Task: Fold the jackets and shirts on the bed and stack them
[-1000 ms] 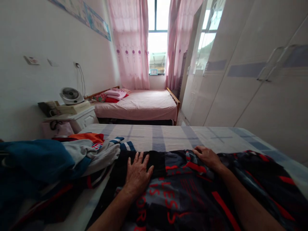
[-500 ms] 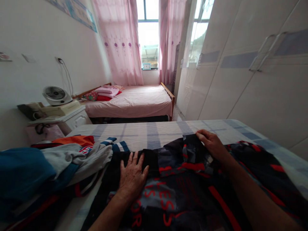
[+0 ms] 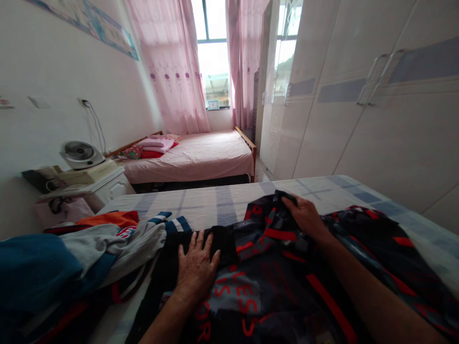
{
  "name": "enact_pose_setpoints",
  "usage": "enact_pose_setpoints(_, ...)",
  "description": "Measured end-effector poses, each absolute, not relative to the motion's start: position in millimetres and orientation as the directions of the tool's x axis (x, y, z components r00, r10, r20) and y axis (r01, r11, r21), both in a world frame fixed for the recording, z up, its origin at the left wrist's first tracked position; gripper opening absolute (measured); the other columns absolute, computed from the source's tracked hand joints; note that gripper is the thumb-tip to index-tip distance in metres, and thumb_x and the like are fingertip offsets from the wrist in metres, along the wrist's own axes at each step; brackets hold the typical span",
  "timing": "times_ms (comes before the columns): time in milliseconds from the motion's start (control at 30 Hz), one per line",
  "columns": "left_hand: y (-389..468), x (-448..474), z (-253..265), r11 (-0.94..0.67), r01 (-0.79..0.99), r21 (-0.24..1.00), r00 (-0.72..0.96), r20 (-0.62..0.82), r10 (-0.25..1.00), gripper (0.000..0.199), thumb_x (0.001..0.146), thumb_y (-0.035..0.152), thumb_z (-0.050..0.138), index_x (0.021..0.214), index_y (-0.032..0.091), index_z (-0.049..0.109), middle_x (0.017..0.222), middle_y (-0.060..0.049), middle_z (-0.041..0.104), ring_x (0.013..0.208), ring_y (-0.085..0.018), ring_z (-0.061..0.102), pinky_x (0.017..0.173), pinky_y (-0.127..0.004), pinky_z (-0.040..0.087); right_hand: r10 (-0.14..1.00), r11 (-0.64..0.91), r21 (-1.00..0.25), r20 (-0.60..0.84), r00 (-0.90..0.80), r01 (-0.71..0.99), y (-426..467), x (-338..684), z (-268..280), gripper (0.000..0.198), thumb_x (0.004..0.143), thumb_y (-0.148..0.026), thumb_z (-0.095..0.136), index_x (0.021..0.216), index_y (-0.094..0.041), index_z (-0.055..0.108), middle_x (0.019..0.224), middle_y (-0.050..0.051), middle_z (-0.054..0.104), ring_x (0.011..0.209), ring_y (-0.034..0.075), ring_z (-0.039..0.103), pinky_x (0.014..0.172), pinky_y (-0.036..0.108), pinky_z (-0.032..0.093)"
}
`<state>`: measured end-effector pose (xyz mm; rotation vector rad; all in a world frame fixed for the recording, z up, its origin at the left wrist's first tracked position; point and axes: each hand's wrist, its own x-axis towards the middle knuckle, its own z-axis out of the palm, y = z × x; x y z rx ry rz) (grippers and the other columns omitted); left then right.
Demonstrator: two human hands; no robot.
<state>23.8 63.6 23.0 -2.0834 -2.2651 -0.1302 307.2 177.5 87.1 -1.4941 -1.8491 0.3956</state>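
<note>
A dark garment with red lettering (image 3: 265,291) lies spread on the checked bed (image 3: 229,203) in front of me. My left hand (image 3: 196,267) rests flat on its black upper part, fingers apart. My right hand (image 3: 304,217) grips a bunched fold of the same garment near its far edge and holds it lifted off the sheet.
A heap of clothes (image 3: 89,246), blue, grey and orange, lies at the bed's left. Beyond stand a nightstand (image 3: 103,184) with a small fan (image 3: 78,154), a pink bed (image 3: 201,157) and pink curtains (image 3: 172,71). White wardrobe doors (image 3: 376,110) line the right.
My right hand has closed on the garment's far edge and pulled a fold up and toward the left. My left hand has stayed pressed flat.
</note>
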Motion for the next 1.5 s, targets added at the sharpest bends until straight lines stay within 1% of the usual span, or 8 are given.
enact_pose_setpoints(133,64.0,24.5,24.5,0.09,0.996,0.018,-0.091,0.094,0.991,0.052,0.089,0.042,0.032,0.137,0.022,0.041,0.148,-0.009,0.029,0.136,-0.031,0.025,0.104,-0.059,0.022,0.797,0.502,-0.6,0.601,-0.064,0.623,172.1,310.2,102.0,0.036,0.087,-0.042,0.042,0.11,-0.02,0.06,0.114,0.005,0.061,0.109,0.019,0.053,0.097,0.028,0.036)
enact_pose_setpoints(367,63.1,26.1,28.5,0.094,0.996,0.012,-0.094,0.066,0.993,0.053,0.089,0.041,0.033,0.138,0.021,0.039,0.149,-0.01,0.028,0.137,-0.031,0.024,0.104,-0.059,0.022,0.994,0.101,-0.627,0.095,-0.053,0.773,189.8,323.6,73.6,0.052,0.089,-0.051,0.029,0.086,-0.015,0.067,0.09,0.01,0.068,0.09,0.025,0.062,0.078,0.03,0.045)
enact_pose_setpoints(533,62.4,26.5,30.8,0.102,0.995,0.006,-0.102,0.048,0.994,0.053,0.09,0.041,0.033,0.138,0.021,0.039,0.149,-0.01,0.027,0.137,-0.03,0.023,0.105,-0.058,0.021,0.989,0.147,-0.615,0.102,-0.107,0.774,195.4,324.0,62.0,0.031,0.084,-0.039,0.046,0.088,-0.018,0.069,0.083,0.008,0.069,0.082,0.023,0.063,0.074,0.028,0.045)
enact_pose_setpoints(667,62.6,26.0,30.0,0.093,0.996,-0.003,-0.092,0.056,0.994,0.053,0.09,0.041,0.033,0.139,0.021,0.038,0.149,-0.01,0.027,0.137,-0.03,0.023,0.104,-0.058,0.021,0.959,0.265,-0.657,0.256,-0.121,0.706,184.0,312.1,80.1,0.039,0.087,-0.034,0.041,0.118,-0.02,0.059,0.114,0.004,0.064,0.107,0.021,0.057,0.094,0.03,0.04)
enact_pose_setpoints(800,63.5,25.4,25.3,0.103,0.995,-0.016,-0.102,0.067,0.993,0.052,0.09,0.041,0.033,0.138,0.022,0.038,0.149,-0.009,0.027,0.137,-0.029,0.023,0.105,-0.057,0.021,0.796,0.564,-0.724,0.35,-0.493,0.396,151.2,301.2,125.1,0.041,0.084,-0.03,0.05,0.124,-0.025,0.057,0.132,0.001,0.051,0.125,0.021,0.043,0.106,0.035,0.031)
enact_pose_setpoints(933,64.4,24.4,23.0,0.101,0.995,-0.021,-0.099,0.079,0.992,0.051,0.091,0.042,0.033,0.138,0.023,0.039,0.149,-0.009,0.029,0.137,-0.029,0.024,0.105,-0.057,0.021,0.596,0.456,-0.857,0.092,-0.798,0.242,125.2,300.5,156.9,0.038,0.085,-0.036,0.052,0.12,-0.023,0.06,0.125,0.003,0.057,0.117,0.022,0.051,0.099,0.034,0.04)
enact_pose_setpoints(1300,60.1,22.4,25.5,0.068,0.995,0.077,-0.081,0.167,0.983,0.05,0.09,0.038,0.036,0.137,0.019,0.04,0.145,-0.013,0.036,0.134,-0.031,0.03,0.103,-0.06,0.024,0.87,0.453,-0.464,0.042,-0.492,0.761,150.0,321.0,131.3,0.035,0.079,-0.02,0.048,0.109,-0.019,0.065,0.104,0.006,0.068,0.094,0.02,0.063,0.085,0.029,0.048)
enact_pose_setpoints(1500,62.4,27.9,51.2,-0.273,0.938,0.212,0.147,0.472,0.869,0.059,0.084,0.014,0.042,0.141,0.018,0.029,0.147,-0.014,0.031,0.134,-0.025,0.032,0.104,-0.043,0.035,0.868,0.462,-0.408,0.027,-0.495,0.787,141.2,358.9,96.9,0.048,0.068,-0.006,0.04,0.105,-0.021,0.068,0.103,0.003,0.068,0.096,0.019,0.062,0.086,0.028,0.047)
